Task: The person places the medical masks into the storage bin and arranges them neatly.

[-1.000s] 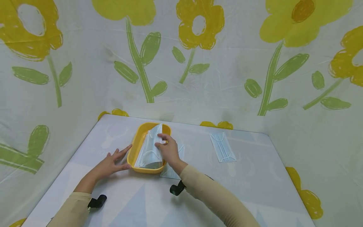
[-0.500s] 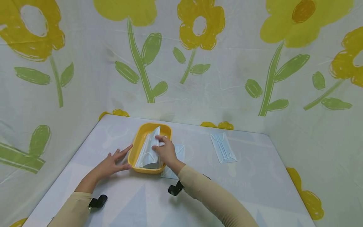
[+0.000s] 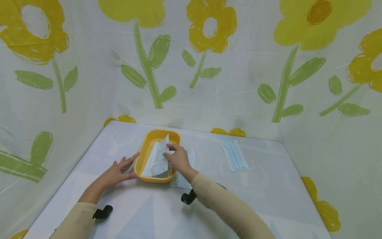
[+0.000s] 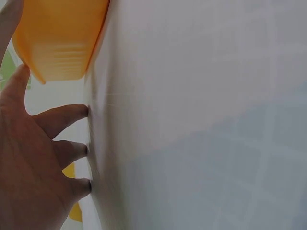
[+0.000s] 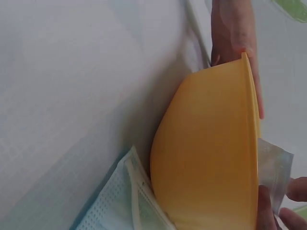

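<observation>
A yellow plastic bin [image 3: 144, 149] holds several pale blue face masks, stacked at a slant. My right hand [image 3: 180, 162] reaches over its right side and pinches the edge of the top face mask [image 3: 159, 162], whose far corner sticks up. In the right wrist view, part of that mask shows above the rim by my fingertips [image 5: 298, 189]. My left hand [image 3: 114, 175] is spread, with index finger and thumb touching the bin's left side. The left wrist view shows its other fingertips [image 4: 79, 111] down by the tabletop.
One face mask [image 3: 182, 182] lies on the table against the bin's right side, partly covered by my right hand and wrist. Another face mask [image 3: 234, 156] lies flat farther right. A flowered cloth [image 3: 232, 83] hangs behind the table [image 3: 262, 186].
My right hand shifted slightly left with the mask's edge, then back right. The mask's raised corner sits lower than a second ago. My left hand has stayed at the bin.
</observation>
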The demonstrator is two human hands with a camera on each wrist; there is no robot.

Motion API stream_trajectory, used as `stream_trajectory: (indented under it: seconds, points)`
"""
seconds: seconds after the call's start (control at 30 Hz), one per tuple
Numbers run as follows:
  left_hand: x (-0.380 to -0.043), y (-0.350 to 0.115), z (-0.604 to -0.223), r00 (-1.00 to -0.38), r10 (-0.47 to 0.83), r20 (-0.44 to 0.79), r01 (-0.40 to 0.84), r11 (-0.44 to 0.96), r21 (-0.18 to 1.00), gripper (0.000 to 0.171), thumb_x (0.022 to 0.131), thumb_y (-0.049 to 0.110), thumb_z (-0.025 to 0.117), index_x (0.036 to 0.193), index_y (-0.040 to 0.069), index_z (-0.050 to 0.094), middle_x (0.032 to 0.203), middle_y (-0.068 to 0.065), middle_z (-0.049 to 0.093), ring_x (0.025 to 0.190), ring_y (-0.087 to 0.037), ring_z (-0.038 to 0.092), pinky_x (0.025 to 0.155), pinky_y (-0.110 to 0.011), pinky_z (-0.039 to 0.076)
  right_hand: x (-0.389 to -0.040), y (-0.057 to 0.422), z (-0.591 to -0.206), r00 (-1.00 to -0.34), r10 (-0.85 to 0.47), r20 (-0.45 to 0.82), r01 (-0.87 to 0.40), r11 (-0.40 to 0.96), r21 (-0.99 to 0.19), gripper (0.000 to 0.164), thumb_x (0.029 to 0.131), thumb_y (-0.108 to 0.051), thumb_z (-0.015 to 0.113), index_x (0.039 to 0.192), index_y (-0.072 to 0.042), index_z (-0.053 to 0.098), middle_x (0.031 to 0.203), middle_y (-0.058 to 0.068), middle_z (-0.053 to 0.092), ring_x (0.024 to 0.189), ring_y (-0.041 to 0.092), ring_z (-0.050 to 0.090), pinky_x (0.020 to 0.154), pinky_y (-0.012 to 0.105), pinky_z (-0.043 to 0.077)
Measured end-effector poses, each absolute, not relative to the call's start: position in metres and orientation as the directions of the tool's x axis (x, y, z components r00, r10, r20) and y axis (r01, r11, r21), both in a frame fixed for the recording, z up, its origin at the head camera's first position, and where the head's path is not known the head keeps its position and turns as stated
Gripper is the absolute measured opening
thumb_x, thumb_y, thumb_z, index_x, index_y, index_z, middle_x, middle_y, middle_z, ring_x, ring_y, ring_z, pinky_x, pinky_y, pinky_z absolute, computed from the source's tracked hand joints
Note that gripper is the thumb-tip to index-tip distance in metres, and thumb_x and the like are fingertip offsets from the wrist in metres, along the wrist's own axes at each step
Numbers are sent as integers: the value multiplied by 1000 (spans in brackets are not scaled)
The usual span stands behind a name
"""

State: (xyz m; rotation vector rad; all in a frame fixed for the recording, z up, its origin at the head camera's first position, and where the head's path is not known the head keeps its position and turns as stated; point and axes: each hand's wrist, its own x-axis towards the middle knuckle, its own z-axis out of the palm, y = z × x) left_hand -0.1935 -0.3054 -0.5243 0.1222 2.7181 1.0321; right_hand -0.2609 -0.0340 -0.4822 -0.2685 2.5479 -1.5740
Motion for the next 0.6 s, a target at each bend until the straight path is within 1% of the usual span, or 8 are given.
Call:
stream_trajectory:
  seconds: [0.1,0.2,0.3,0.6]
  points:
    - [-193,-305,-524,-967,155,-203,-18,750,661,95,86,57,75,163,33,23,167,-19,18,148,-60,2,105,-86,5,-261,-29,-481,-974,-225,0,-98,428,-899,37,94,-15,73,130,-8,68,121,9,69,81,13,62,73,24,60]
    - [-193,-305,-523,-964,149,-220,-34,753,657,96,86,58,74,163,35,21,167,-20,16,146,-62,-1,102,-88,6,-261,-24,-481,-973,-233,8,-103,401,-910,36,95,-14,72,129,-6,68,120,9,69,78,12,68,72,24,61]
    - [-193,-305,-524,-965,147,-217,-34,752,659,96,86,59,73,163,35,21,168,-20,16,147,-62,-1,103,-88,6,-262,-20,-482,-973,-233,7,-95,368,-925,35,95,-12,72,130,-5,67,120,10,69,76,13,71,72,26,62]
    - [-193,-304,-524,-965,146,-217,-35,748,663,97,86,58,75,163,33,22,167,-19,18,147,-62,-1,103,-88,5,-266,-12,-485,-979,-201,21,-85,318,-944,32,96,-10,70,128,-2,67,115,9,69,79,13,72,72,24,62]
